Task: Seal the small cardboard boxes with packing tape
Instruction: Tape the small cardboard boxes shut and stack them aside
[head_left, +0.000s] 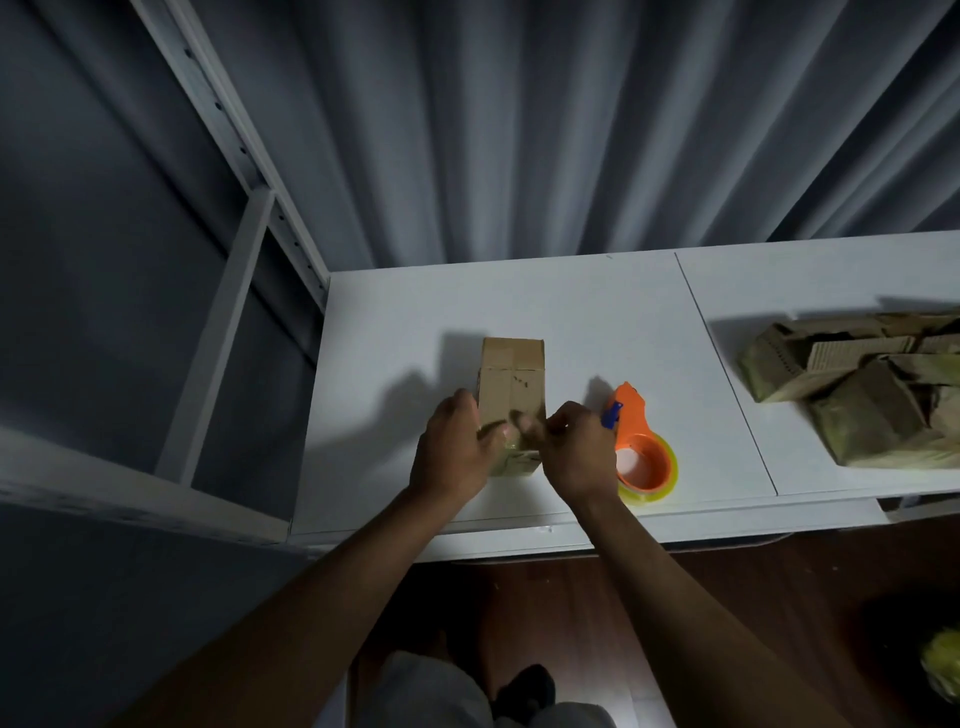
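Note:
A small brown cardboard box stands on the white table, its flaps closed. My left hand grips the box's near left side, thumb across the near end. My right hand is at the box's near right corner with its fingers curled and pinched against the near end, where a strip of clear tape seems to lie. An orange tape dispenser with a roll of clear tape lies on the table just right of my right hand, touched by neither hand.
A heap of flattened and unsealed cardboard boxes lies on the right part of the table. A white metal shelf frame stands to the left. Grey curtains hang behind. The table's front edge is near my forearms.

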